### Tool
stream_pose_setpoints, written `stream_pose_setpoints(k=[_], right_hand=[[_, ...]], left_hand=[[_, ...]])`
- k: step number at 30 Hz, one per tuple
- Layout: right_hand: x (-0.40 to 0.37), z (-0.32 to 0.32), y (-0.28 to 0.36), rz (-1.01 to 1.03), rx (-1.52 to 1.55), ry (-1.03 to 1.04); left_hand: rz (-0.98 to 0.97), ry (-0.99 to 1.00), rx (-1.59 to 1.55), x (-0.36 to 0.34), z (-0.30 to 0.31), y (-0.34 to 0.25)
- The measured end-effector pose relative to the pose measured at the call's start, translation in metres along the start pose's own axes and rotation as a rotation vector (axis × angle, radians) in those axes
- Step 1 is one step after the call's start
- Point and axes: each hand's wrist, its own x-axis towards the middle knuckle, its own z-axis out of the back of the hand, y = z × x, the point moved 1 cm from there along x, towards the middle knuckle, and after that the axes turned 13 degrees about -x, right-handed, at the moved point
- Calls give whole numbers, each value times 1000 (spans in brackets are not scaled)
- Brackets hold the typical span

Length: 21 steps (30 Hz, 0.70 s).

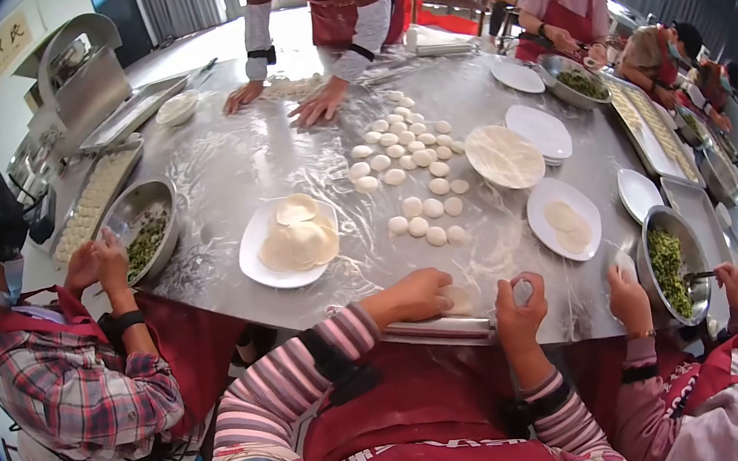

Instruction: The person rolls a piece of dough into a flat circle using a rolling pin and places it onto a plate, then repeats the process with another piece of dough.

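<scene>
My left hand is low over the table's near edge, its fingers closed at the left side of a flat dough round. Just right of that round is my right hand, with curled fingers around something I cannot make out. Several small dough discs lie beyond my hands on the floured metal table. A white plate of stacked wrappers stands to the left. Another white plate with thin wrappers is at the right.
A person at the left holds hands near a bowl of filling. Another person's hand is right of mine, beside a green filling bowl. Across the table, a person presses both hands down.
</scene>
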Motion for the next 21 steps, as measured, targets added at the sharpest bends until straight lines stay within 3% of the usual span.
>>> stream_pose_setpoints(k=[1, 3, 5, 6, 8, 9, 10, 11, 14, 15, 19, 21], right_hand=[[2, 1, 4, -50, 26, 30], [8, 3, 14, 40, -20, -20], [10, 4, 17, 69, -25, -32], [10, 3, 16, 69, -15, -32], [7, 3, 13, 51, 39, -23], [7, 4, 14, 44, 42, -22], [8, 5, 17, 57, 27, -28], [9, 5, 19, 68, 9, -35], [7, 6, 18, 27, 26, -12], [7, 7, 18, 20, 7, -20], [5, 5, 9, 39, 0, -29], [6, 7, 16, 55, -13, -33]], left_hand=[[5, -9, 8, -8, 9, 2], [-5, -247, 20, -40, 42, 13], [33, -312, -136, -63, 92, 63], [159, -330, -137, -82, 122, 32], [164, -466, 93, -101, 176, 66], [326, -625, 176, -111, 191, 61], [357, -741, 328, -116, 196, 52], [360, -734, 330, -110, 199, 55], [141, -660, 109, -72, 182, 46], [33, -616, 143, -50, 167, 44], [-96, -389, 198, 38, 83, 30], [-173, -374, 266, 62, 47, 14]])
